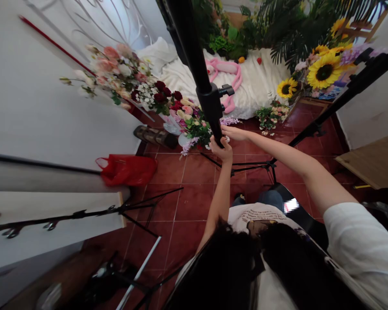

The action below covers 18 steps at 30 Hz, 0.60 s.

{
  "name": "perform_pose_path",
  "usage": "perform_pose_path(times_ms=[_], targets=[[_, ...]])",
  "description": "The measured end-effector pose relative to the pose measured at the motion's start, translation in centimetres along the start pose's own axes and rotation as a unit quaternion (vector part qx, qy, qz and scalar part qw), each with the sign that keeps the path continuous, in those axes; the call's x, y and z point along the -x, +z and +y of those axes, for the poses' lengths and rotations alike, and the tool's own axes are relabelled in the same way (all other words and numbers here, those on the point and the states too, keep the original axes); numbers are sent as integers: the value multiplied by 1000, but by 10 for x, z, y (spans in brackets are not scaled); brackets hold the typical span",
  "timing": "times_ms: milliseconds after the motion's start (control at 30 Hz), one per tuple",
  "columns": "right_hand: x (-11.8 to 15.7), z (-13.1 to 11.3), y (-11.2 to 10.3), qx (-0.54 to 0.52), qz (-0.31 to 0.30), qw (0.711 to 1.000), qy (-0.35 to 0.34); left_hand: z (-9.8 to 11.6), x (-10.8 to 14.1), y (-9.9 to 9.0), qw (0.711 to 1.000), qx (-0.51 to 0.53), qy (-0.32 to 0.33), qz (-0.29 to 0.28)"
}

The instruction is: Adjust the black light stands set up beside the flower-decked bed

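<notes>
A black light stand (200, 56) rises from the floor in front of me, its pole slanting up past the camera. My left hand (222, 151) is closed round the lower pole, thumb and fingers wrapping it. Just above, my right hand (234, 132) reaches in from the right and grips the pole; part of its fingers is hidden behind it. Above both hands sits a black clamp knob (226, 90) on the pole's collar. Artificial flowers (187, 114) lie behind the pole, close to my hands.
White fabric (255, 82) with a pink plush item (228, 66) covers a low platform. Sunflowers (323, 71) stand at right beside another black stand (342, 99). A red bag (127, 169) rests on the tiled floor (166, 202) at left, near more stand legs (151, 202).
</notes>
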State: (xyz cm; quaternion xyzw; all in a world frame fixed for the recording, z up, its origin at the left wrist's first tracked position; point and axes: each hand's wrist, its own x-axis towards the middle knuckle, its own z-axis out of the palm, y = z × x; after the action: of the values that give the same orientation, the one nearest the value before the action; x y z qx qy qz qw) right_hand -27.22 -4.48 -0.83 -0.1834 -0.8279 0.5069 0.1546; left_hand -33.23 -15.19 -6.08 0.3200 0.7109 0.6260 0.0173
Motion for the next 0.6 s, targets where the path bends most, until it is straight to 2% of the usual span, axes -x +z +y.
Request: perform_pose_path(times_ms=[167, 367, 500, 600], targets=[[7, 3, 0, -105, 16, 992, 65, 2, 1, 0, 1000, 11, -2, 9], [13, 0, 10, -237, 70, 964, 104, 3, 2, -1, 999, 34, 18, 20], [2, 2, 15, -212, 97, 964, 125, 2, 1, -1, 999, 30, 11, 8], [-11, 0, 16, -167, 117, 965, 167, 2, 2, -2, 999, 26, 18, 9]])
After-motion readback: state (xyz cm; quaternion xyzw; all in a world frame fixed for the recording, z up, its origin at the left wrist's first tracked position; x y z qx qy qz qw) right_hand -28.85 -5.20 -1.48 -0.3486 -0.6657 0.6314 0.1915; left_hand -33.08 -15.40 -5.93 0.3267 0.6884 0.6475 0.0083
